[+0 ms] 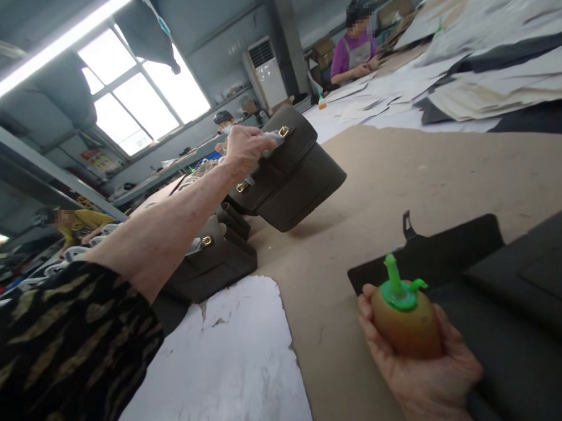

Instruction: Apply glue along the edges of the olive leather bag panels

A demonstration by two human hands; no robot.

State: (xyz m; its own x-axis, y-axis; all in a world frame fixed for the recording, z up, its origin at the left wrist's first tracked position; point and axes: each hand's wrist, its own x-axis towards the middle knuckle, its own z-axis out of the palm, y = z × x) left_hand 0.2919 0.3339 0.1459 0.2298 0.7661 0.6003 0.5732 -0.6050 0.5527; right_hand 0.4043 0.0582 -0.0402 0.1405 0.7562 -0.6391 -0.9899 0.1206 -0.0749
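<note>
The left hand is closed over the top of a boxy dark olive leather handbag with gold-toned metal fittings, and a scrap of whitish material shows under the fingers. This handbag is tilted, and its lower edge appears to rest on the tabletop, which is covered in tan kraft paper. Just beside it, nearer the left forearm, sits a second dark olive leather handbag, also with a gold-toned clasp. Both bags look fully assembled, with their fittings in place, though their insides are hidden.

The right hand is curled firmly around a rounded amber plastic squeeze bottle with a bright green nozzle, well apart from both bags. The bottle is held over a flat black panel with a small protruding tab, which lies on the tabletop unattached to anything visible. Under and beside the right hand lies a larger dark sheet. A ragged white sheet lies on the kraft paper below the bags.
</note>
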